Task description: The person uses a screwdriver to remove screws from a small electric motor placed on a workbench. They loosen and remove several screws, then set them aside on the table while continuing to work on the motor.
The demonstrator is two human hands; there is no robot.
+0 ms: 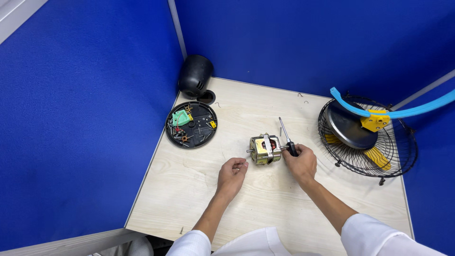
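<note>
A small brass-coloured electric motor (pixel 265 149) with a steel shaft lies on the pale wooden table (pixel 265 199). My right hand (pixel 300 163) is just right of the motor and grips a screwdriver (pixel 286 135) by its black handle, the metal shank pointing up and away. My left hand (pixel 232 173) rests on the table just left of and below the motor, fingers curled, pinching something too small to make out.
A round black tray (pixel 191 125) with a green part, screws and small pieces sits at the left. A black dome housing (pixel 195 76) stands behind it. A wire fan guard (pixel 367 137) with blue blades and a yellow hub lies at the right. Blue partition walls surround the table.
</note>
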